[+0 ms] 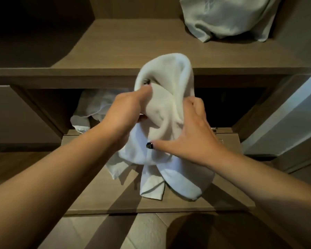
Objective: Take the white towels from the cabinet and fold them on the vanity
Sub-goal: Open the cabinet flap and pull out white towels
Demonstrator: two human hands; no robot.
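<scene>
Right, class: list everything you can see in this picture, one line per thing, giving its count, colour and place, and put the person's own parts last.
White towel: one, white, held up in front of the cabinet's lower opening, its ends hanging toward the flap below.
Crumpled cloth: one bundle, white, inside the lower compartment, at its left.
Pale fabric: one heap, pale grey-green, on the upper shelf at the right.
Cabinet: one, brown wood, filling the view, with an upper shelf and a lower compartment.
Flap: one, brown wood, open flat below the lower compartment.
Floor: pale tiles, bottom edge.
Left hand: one, grips the towel.
Right hand: one, grips the towel, dark-painted thumbnail.
</scene>
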